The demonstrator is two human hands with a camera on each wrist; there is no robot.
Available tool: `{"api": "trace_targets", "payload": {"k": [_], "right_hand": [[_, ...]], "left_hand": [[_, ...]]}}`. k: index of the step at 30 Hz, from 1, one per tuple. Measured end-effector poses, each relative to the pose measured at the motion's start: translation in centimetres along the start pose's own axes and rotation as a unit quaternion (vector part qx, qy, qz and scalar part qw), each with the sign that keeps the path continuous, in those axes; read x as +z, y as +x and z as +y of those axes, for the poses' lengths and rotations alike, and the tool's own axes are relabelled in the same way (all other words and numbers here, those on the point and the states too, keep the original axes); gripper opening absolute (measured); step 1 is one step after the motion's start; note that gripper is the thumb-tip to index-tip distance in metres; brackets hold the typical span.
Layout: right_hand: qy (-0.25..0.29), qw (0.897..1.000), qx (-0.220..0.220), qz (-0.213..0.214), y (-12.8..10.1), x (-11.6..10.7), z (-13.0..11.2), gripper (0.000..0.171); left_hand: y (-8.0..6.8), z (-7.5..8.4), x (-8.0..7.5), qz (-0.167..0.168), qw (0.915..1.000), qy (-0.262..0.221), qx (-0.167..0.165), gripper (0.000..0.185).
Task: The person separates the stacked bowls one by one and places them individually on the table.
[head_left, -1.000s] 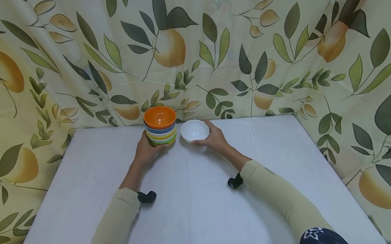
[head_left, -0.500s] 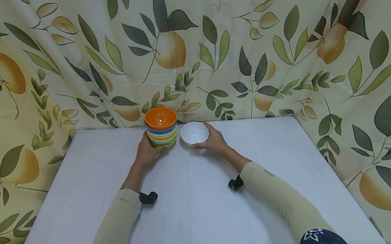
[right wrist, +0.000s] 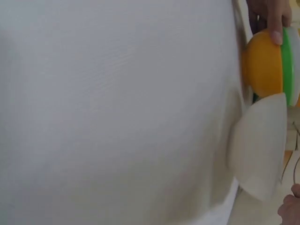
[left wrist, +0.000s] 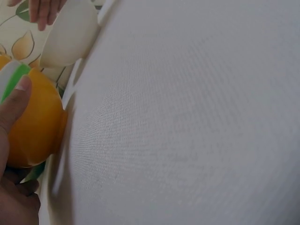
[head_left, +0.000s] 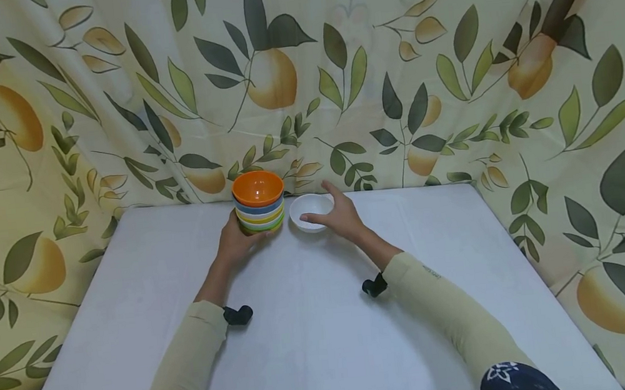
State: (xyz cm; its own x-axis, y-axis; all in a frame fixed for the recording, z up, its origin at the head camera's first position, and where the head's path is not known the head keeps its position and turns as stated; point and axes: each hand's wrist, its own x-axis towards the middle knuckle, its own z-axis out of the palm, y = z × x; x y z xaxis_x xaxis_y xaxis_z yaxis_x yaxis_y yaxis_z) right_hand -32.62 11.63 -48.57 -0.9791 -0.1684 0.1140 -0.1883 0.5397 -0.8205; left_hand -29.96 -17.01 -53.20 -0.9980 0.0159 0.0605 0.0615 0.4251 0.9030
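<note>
Your two arms in long beige sleeves, a small black wrist-mounted camera under each cuff.

Your stack of bowls is orange on top, then grey-blue, white, yellow and green in bands below; from your left wrist its lowest bowl looks orange-yellow. The single bowl beside it is plain white. The surface is white cloth. Your sleeves are pale khaki. The backdrop is cream, printed with dark green leaves and orange-yellow fruit.
</note>
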Motion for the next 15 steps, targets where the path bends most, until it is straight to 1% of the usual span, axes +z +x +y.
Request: {"api": "trace_targets", "payload": {"k": [5,9,15], "right_hand": [[0.005,1.000,-0.025,-0.003,0.3,0.1,-2.0,0.107],[0.014,0.999,-0.040,-0.009,0.5,0.7,-3.6,0.105],[0.027,0.997,-0.056,-0.041,1.7,2.4,-6.6,0.106]], "left_hand": [[0.0,0.0,0.0,0.002,1.0000,-0.001,0.005,0.104],[0.1,-0.1,0.0,0.001,1.0000,0.003,0.006,0.104],[0.0,0.0,-0.1,-0.001,1.0000,0.001,0.001,0.103]]}}
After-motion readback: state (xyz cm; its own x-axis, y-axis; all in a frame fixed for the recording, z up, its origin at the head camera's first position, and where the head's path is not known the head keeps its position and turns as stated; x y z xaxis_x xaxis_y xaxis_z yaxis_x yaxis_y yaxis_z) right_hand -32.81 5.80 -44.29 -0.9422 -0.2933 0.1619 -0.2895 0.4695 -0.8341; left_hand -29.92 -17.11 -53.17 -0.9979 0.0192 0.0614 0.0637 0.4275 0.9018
